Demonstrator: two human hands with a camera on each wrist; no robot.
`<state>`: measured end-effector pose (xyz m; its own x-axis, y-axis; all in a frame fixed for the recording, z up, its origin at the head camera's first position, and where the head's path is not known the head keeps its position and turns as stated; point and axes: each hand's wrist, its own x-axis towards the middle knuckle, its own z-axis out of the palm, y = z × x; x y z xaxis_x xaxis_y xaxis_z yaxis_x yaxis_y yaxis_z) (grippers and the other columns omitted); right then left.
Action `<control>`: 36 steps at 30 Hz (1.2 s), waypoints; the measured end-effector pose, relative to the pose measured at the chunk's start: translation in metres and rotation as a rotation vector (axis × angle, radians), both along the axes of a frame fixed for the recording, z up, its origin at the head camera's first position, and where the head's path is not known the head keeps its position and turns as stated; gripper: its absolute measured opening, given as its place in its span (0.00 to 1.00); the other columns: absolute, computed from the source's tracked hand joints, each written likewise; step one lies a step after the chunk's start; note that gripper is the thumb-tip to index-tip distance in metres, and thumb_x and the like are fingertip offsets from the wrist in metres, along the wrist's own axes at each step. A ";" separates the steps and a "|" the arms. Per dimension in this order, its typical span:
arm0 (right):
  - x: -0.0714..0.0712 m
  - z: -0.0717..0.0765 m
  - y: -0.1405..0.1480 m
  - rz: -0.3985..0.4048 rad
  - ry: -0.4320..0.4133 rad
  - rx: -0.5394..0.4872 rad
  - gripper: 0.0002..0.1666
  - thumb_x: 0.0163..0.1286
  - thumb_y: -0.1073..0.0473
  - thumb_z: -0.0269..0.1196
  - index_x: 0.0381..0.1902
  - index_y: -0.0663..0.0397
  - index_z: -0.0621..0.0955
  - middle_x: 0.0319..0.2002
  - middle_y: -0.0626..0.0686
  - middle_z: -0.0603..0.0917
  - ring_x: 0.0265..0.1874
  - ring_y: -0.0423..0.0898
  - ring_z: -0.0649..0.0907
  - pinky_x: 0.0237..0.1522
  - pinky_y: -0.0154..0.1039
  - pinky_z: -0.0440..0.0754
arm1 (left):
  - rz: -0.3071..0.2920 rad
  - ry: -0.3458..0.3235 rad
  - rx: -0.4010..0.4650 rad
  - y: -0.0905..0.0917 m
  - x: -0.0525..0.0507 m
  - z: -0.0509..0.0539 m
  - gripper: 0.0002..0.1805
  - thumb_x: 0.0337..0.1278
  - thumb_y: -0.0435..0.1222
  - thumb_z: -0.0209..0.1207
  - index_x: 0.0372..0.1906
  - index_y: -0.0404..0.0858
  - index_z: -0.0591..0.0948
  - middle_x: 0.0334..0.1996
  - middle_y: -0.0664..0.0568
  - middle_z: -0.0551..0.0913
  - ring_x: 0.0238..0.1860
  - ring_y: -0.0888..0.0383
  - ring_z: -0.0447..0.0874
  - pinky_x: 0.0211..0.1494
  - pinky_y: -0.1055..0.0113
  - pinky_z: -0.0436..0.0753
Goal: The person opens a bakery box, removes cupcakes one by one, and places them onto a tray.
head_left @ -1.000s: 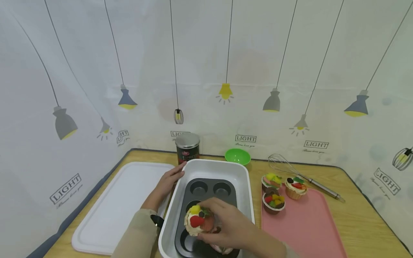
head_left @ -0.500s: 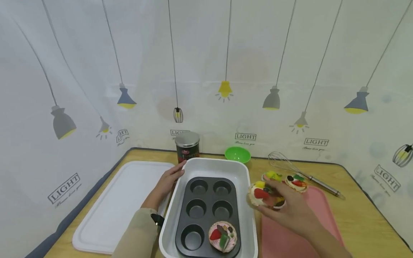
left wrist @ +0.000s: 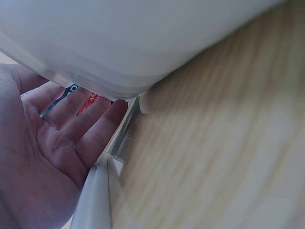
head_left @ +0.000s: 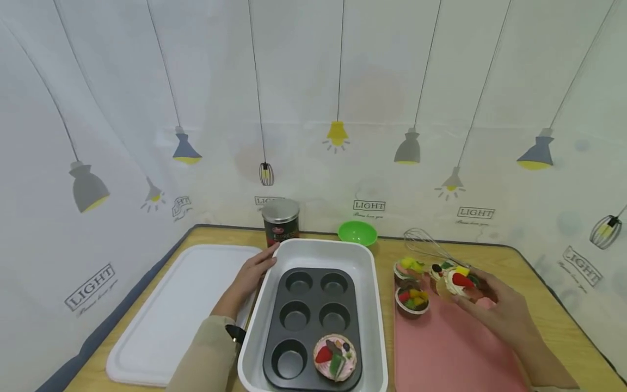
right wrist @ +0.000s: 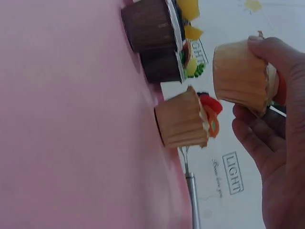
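My right hand [head_left: 506,313] holds a cream cupcake [head_left: 459,286] topped with strawberry and yellow fruit, thumb and fingers round its sides. In the right wrist view this cupcake [right wrist: 240,74] is apart from the pink tray [right wrist: 71,119]. Close by on that tray stand a pale-cased cupcake [right wrist: 181,120] and two dark-cased cupcakes [right wrist: 150,26]. Against the left wall of a deep white pan [head_left: 380,305] rests my left hand [head_left: 249,279], its fingers fairly straight. Inside the pan lies a dark muffin tin [head_left: 315,296], with a pink-topped cupcake [head_left: 335,357] in its near right cup.
A white tray [head_left: 171,316] lies at the left. Behind the deep pan stand an espresso tin [head_left: 281,220] and a green bowl [head_left: 357,233]. A whisk [head_left: 443,252] lies behind the pink tray, partly hidden by my right hand. A printed cloth backs the table.
My right hand has carried the cream cupcake from above the muffin tin rightward to the pink tray's far side. My left hand has stayed on the pan.
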<state>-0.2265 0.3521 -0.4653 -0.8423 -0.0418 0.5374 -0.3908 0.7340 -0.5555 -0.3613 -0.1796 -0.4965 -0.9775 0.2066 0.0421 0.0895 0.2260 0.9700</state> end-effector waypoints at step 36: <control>-0.008 -0.035 0.016 0.081 -0.196 -0.022 0.38 0.59 0.58 0.76 0.65 0.62 0.75 0.46 0.62 0.86 0.36 0.30 0.83 0.35 0.31 0.85 | -0.006 -0.040 0.039 0.002 0.003 0.006 0.29 0.75 0.44 0.54 0.77 0.48 0.66 0.78 0.49 0.59 0.75 0.43 0.60 0.73 0.46 0.64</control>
<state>-0.2347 0.3683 -0.5004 -0.9251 -0.1034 0.3654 -0.3309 0.6916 -0.6421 -0.3582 -0.1780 -0.4903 -0.9772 0.2119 0.0109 0.0515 0.1872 0.9810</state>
